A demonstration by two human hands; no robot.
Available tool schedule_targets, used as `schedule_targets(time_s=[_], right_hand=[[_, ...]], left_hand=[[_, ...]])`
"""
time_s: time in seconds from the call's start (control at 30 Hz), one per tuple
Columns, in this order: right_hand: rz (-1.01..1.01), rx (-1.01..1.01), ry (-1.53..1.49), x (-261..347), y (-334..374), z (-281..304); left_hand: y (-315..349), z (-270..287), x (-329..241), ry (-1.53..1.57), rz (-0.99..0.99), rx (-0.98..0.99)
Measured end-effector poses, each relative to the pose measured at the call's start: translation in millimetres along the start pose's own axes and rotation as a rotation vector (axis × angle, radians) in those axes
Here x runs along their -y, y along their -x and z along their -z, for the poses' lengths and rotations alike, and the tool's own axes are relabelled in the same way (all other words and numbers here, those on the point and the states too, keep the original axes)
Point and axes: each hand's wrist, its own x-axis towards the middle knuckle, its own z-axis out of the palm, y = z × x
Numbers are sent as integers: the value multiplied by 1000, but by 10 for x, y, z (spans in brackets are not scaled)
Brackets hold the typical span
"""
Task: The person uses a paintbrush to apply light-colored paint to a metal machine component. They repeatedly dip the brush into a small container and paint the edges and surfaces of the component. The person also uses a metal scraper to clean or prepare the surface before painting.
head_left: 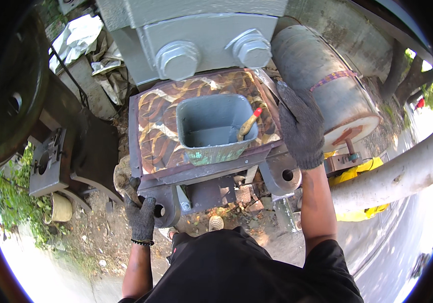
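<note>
A square tub (215, 154) of grey paint stands on a patterned brown cloth (158, 136) over a metal platform. Inside it leans a paintbrush (249, 125) with a red-tipped wooden handle. At the platform's near left corner, my gloved left hand (141, 218) is closed around the lower end of a tan, worn object (124, 177) whose kind I cannot make out. To the right of the tub is my gloved right hand (301, 126), its fingers drawn together beside a thin grey strip (267, 83) at the cloth's far right corner. The glove partly hides what it grips.
A grey-painted machine block (206, 40) with two big bolts rises behind the tub. A rusty metal cylinder (322, 76) lies to the right, above a pale pipe (393, 174) and yellow sheeting (363, 214). Dark machinery (85, 146) and plants (22, 202) stand left. Rubble lies beneath the platform.
</note>
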Motion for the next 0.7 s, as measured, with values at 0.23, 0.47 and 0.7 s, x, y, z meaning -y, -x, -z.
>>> schedule_targets(time_s=[0.23, 0.47, 0.7], right_hand=[[149, 95, 195, -219, -148, 287], [302, 143, 514, -419, -436, 681], [-58, -204, 209, -180, -28, 633]], left_hand=[[-36, -5, 204, 93, 10, 20], [3, 31, 431, 85, 105, 55], [25, -9, 488, 67, -8, 64]])
